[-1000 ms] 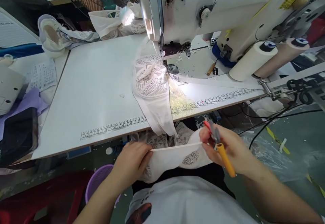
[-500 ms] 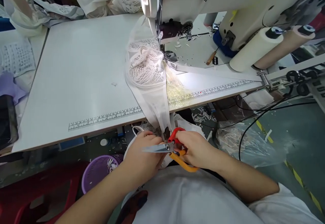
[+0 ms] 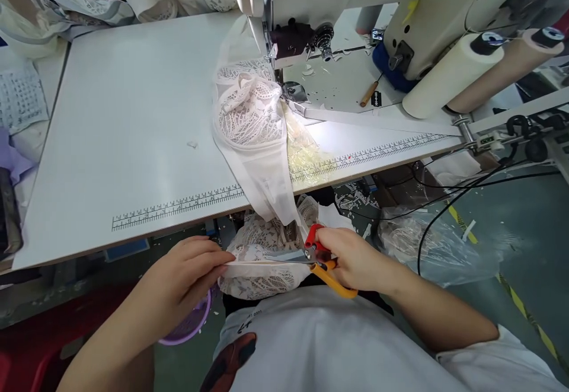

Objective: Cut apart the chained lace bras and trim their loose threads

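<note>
My right hand grips scissors with red and orange handles, their blades pointing left along the lace. Pinched in the fingers of my left hand is the edge of a white lace bra, stretched across my lap towards the blades. Whether the blades have cut into it, I cannot tell. A lace cup lies on the table by the needle area of the sewing machine, and its white fabric hangs over the front edge towards the scissors.
White table with a printed ruler along its front edge. Cream thread cone, wooden-handled tool and razor blade sit at the right. A purple basket and red stool stand below left. Black cables hang at right.
My left hand has moved left, from beside the scissors, drawing the lace edge out straight. The scissors now lie along that edge, slightly right of where they were. The view has shifted a little.
</note>
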Tool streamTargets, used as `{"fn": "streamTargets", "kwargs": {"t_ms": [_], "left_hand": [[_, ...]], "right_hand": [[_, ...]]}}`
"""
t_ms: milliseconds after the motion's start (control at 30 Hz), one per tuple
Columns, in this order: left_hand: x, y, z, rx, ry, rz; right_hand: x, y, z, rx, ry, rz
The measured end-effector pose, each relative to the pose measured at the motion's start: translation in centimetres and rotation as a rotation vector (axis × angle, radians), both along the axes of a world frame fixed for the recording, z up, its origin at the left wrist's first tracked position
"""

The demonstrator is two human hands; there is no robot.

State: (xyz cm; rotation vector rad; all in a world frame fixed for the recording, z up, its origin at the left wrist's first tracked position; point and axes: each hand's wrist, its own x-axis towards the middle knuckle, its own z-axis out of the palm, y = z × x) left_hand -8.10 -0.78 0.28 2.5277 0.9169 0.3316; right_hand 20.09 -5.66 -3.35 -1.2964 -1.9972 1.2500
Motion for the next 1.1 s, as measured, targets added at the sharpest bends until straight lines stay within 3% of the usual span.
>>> {"fn": "streamTargets", "kwargs": {"t_ms": [133,200,267,400,500,600,933,1100], "left_hand": [[0.4,-0.6,0.0,-0.12,-0.126,0.149],[1.3,-1.3,-0.3,-0.167,-0.232,0.272],[2.6,-2.0,-0.7,-0.229,-0.343,0.317],[6.1,-2.5,-1.2,-0.21,-0.477,0.172],[8.3,-2.5,-1.3,-0.112,-0.479,0.066],[9.6,-2.5,-1.7,-0.072,-0.505,0.029],[11.0,-2.1,-1.8,-0.202,-0.561,-0.002],[11.4,-2.6,-3.2,-0.14,-0.618,0.128]], "right_hand": [[0.4,-0.7,-0.1,-0.05,0.007,-0.007],[0.9,-1.0,-0.1,-0.081,-0.011,0.008],[1.4,-1.1,0.0,-0.074,-0.049,0.025],[1.7,-0.6,1.1,0.031,-0.055,-0.079],[0.9,-0.1,2.3,0.052,0.114,-0.207],[0.2,0.3,3.0,0.084,0.283,-0.248],[0.4,1.0,2.4,0.078,0.279,-0.201],[0.1,0.9,2.5,0.138,0.256,-0.278]]}}
